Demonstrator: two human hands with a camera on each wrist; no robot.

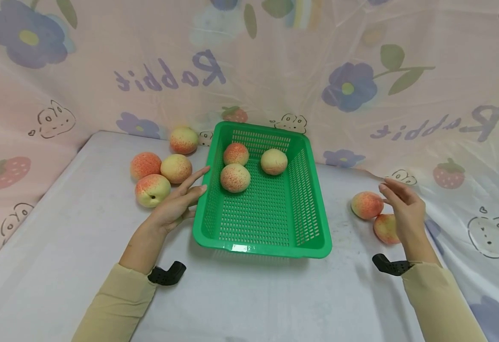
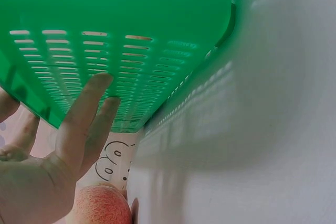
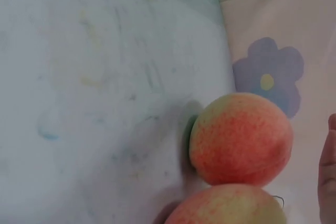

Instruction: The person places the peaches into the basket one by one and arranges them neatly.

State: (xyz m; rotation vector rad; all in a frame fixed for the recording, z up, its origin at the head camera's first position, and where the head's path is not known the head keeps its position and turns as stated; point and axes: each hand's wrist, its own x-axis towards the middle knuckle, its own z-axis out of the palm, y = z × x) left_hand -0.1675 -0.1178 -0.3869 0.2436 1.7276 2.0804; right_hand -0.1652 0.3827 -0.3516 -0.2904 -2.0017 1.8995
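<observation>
A green plastic basket point(image 1: 255, 251) stands mid-table with three peaches in it, one of them a pale peach point(image 1: 273, 162). My left hand point(image 1: 173, 205) is at the basket's left side, its fingers extended; in the left wrist view two fingertips lie against the slotted wall. To the right lie two peaches side by side, a red-yellow peach point(image 1: 367, 205) and a nearer peach point(image 1: 387, 229) partly covered by my right hand point(image 1: 408, 211). That hand hovers beside and above them, fingers loosely bent and holding nothing. The right wrist view shows only a sliver of it, apart from the peaches.
Several more peaches, among them a yellow-red peach point(image 1: 153, 191) with a dark stem hollow, are grouped left of the basket behind my left hand. A printed cloth point(image 1: 275, 57) with flowers and rabbits hangs behind the white table point(image 1: 249, 299).
</observation>
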